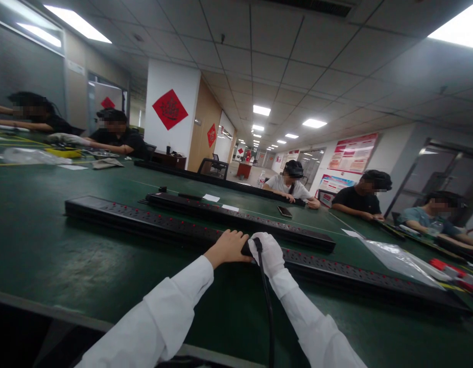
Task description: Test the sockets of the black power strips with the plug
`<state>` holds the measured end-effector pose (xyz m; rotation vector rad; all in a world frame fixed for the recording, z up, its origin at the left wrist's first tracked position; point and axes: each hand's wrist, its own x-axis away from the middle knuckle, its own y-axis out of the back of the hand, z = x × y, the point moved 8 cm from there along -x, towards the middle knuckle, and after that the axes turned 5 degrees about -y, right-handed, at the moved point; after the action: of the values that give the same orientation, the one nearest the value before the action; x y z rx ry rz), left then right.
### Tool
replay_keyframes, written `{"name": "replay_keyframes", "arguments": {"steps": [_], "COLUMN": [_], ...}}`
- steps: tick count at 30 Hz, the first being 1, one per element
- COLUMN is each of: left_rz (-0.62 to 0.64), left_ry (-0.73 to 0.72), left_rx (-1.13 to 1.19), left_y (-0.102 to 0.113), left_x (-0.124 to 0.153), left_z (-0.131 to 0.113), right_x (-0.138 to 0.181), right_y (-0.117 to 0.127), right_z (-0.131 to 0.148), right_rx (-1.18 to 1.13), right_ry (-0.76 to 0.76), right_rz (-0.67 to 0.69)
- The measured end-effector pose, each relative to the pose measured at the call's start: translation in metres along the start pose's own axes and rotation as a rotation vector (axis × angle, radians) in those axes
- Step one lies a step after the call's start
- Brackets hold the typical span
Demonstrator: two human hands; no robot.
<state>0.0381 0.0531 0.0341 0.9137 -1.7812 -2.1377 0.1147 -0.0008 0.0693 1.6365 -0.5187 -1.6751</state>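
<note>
A long black power strip (144, 221) with red switches lies across the green table (48, 245) in front of me. My left hand (229, 247), bare, rests curled over the strip's near edge. Right beside it my right hand (267, 253), in a white glove, grips a black plug and cable (265, 291) at the strip. The cable runs down toward me between my white sleeves. A second black power strip (236, 220) lies parallel just behind the first.
Several other people sit around the table, at the far left and along the right side. A clear plastic bag (397, 258), a phone (284, 211), paper slips (211, 198) and a third strip (206, 179) lie on the table. Red-tipped parts (447, 268) sit at the right.
</note>
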Motion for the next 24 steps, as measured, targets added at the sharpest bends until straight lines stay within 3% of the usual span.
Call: {"name": "replay_keyframes", "arguments": {"steps": [24], "left_rz": [-0.012], "left_ry": [-0.003], "left_rx": [-0.017], "left_y": [0.0006], "left_x": [-0.0002], "left_z": [-0.0003], "right_x": [0.0013], "right_y": [-0.001], "right_z": [-0.0001], "right_rx": [-0.005], "right_ry": [0.032], "right_rz": [-0.022]}}
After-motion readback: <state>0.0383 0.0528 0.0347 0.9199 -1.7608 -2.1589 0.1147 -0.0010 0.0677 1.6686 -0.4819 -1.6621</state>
